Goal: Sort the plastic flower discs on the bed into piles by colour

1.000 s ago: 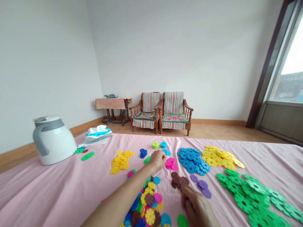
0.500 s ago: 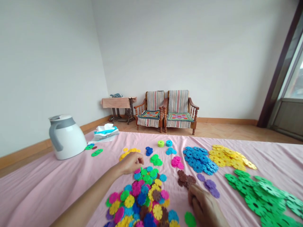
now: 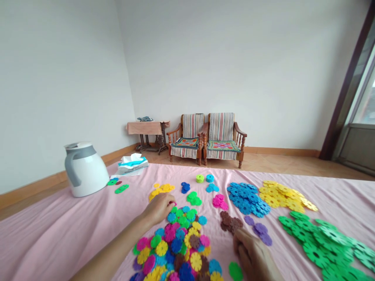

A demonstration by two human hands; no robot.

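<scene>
My left hand (image 3: 160,207) is closed at the far end of the mixed heap of plastic snowflake discs (image 3: 176,245). A pink snowflake disc (image 3: 175,203) shows at its fingertips. My right hand (image 3: 252,249) lies on the cloth with curled fingers, against the near end of the brown discs (image 3: 230,221). Whatever may be inside its fingers is hidden. Purple discs (image 3: 260,231) lie to its right, and a lone green disc (image 3: 235,271) to its left. Just beyond my left hand is a small group of yellow discs (image 3: 164,189).
On the pink cloth (image 3: 73,234) lie sorted groups: blue discs (image 3: 247,199), yellow discs (image 3: 281,194), green discs (image 3: 319,242) and pink discs (image 3: 219,201). A white kettle (image 3: 88,171) and a tissue pack (image 3: 133,164) stand at left. Two chairs (image 3: 221,130) are beyond.
My left hand has picked up the pink disc from the far edge of the heap and moved slightly down and left. My right hand stays in place.
</scene>
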